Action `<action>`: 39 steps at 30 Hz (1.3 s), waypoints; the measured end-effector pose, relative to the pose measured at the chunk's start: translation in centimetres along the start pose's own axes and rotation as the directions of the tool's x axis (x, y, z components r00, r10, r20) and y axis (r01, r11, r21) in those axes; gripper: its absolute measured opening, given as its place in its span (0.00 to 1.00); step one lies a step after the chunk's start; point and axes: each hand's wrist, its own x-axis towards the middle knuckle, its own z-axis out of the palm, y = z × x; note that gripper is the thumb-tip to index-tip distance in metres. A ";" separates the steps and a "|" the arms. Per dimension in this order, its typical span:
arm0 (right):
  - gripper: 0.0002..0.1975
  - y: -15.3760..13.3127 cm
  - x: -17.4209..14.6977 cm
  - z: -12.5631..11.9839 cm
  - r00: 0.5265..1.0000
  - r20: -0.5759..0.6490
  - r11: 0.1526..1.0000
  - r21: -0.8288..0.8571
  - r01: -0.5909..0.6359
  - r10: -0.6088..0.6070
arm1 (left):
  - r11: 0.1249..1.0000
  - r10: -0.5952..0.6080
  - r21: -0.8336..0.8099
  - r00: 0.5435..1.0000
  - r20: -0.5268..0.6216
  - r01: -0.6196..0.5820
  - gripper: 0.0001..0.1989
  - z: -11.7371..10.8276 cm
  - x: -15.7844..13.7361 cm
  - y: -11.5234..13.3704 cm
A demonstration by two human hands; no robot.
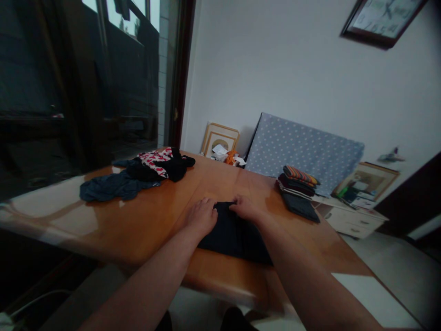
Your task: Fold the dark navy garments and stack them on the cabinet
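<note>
A dark navy piece of clothing (223, 236) lies folded near the front edge of the wooden table, its exact kind unclear. My left hand (203, 217) rests at its upper left corner, fingers stretched flat and the thumb touching the cloth's edge. At the far edge of the cloth, my right hand (245, 209) has thumb and fingers closed on the fabric. My right forearm hides the right part of the garment.
A loose heap of clothes (138, 179) lies at the table's left. Folded clothes are stacked in a pile (299, 188) at the right. A white sheet (375, 294) is at the near right edge. Behind stands a spotted grey-covered panel (303, 142) against the wall.
</note>
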 end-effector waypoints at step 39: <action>0.21 10.1 -14.7 -4.3 0.807 -0.135 0.814 0.182 -0.551 0.576 | 0.974 0.225 -0.049 0.972 0.075 -0.222 0.23 -1.4 -1.3 1.7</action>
